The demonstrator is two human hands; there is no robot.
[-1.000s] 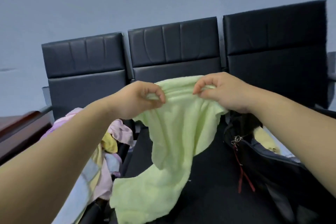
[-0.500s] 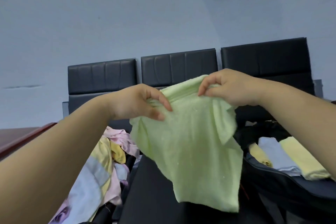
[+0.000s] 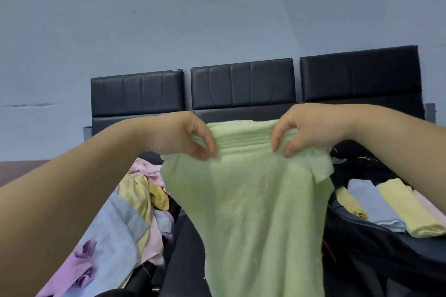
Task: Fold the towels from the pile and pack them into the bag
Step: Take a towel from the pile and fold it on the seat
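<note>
Green towel point(image 3: 253, 200) hangs in the air from both hands. The left hand point(image 3: 183, 137) pinches its gathered top edge between the thumb and curled fingers. The right hand point(image 3: 304, 130) pinches the same edge a little way along, so the band of cloth between them is bunched into ridges. Below the hands the towel drops as one loose sheet, with a small corner flap sticking out under the right hand. Left of the towel lies the pile point(image 3: 125, 219) — crumpled pink, yellow, blue and purple cloths heaped on a black seat. Right of the towel sits the open black bag point(image 3: 362, 248), and inside it lie folded towels point(image 3: 391, 205) side by side — yellow, blue, yellow and pink. Behind the towel, three black padded seat backs point(image 3: 242, 84) stand in a row against a pale blue wall point(image 3: 169, 19).
</note>
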